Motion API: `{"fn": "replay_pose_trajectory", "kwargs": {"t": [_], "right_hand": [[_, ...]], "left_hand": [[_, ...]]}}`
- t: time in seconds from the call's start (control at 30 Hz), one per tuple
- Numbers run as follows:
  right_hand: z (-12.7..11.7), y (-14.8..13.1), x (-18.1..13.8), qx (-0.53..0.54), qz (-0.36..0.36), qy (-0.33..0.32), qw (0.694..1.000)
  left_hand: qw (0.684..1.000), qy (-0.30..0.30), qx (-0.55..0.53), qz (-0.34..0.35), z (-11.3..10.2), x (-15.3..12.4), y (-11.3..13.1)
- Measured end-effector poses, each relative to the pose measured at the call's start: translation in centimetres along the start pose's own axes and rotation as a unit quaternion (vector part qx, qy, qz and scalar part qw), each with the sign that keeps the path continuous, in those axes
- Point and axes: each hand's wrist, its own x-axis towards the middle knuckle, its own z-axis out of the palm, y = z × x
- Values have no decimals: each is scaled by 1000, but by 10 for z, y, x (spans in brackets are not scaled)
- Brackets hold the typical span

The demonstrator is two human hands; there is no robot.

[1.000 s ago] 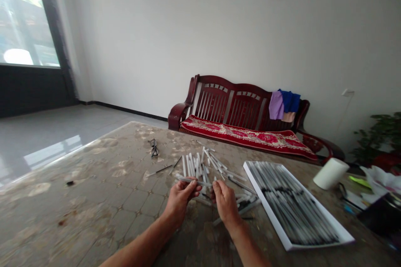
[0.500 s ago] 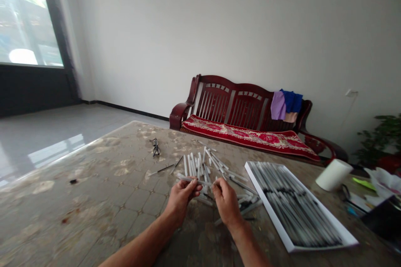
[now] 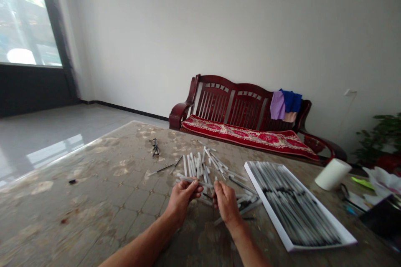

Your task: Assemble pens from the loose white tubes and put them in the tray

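Note:
My left hand (image 3: 185,195) is closed around a whitish, translucent pen barrel (image 3: 200,182), which lies roughly level and points to the right. Just beyond its far end, my right hand (image 3: 226,201) is pinched, with a small pale tip showing above the fingers; what it belongs to is hidden. Behind both hands, loose white pen parts (image 3: 191,164) lie spread on the patterned tabletop (image 3: 134,212). More pale and black pieces (image 3: 246,201) lie beside the right hand. Thin dark refills (image 3: 165,167) rest left of the pile.
To the right stands a white open box (image 3: 283,233) full of pens in rows. Beyond it are a white paper roll (image 3: 333,174) and a dark object (image 3: 380,221). Black-framed glasses (image 3: 154,147) lie back left. A red wooden bench (image 3: 234,104) stands behind the table.
My right hand has shifted slightly to the right and down, and its fingers have turned a little, with a pale tip now showing above them. The left hand and barrel are almost still.

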Motion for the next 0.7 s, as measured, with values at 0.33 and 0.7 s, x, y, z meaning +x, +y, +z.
{"fn": "replay_pose_trajectory", "kwargs": {"t": [0.33,0.7], "right_hand": [[1,-2,0,3,16,7,1000],[14,-8,-3,177,173,-31,968]], "left_hand": [[1000,-2,15,17,-1,-1,0],[997,-32,41,49,0,-2,4]]}}
